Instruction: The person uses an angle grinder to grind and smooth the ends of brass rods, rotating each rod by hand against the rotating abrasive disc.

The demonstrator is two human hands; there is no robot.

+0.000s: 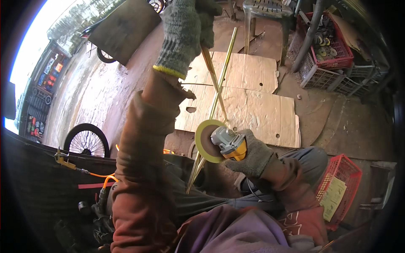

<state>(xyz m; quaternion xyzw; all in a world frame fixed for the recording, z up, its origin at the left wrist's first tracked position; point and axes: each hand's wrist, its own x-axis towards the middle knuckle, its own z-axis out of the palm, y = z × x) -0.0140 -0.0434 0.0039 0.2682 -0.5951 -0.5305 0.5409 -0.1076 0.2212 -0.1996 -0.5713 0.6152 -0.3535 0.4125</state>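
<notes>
- Brass-coloured rods (219, 90) are running steeply from your lap up and away, over the cardboard (253, 109).
- Your gloved left hand (185, 33) is gripping their upper part.
- Your right hand (253, 156) is clutching the angle grinder (225, 143), disc against the rods.

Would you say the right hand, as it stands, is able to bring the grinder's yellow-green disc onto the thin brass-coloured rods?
Probably yes: the right hand holds the angle grinder, and its yellow-green disc already sits against the thin brass-coloured rods, with nothing between them.
</notes>
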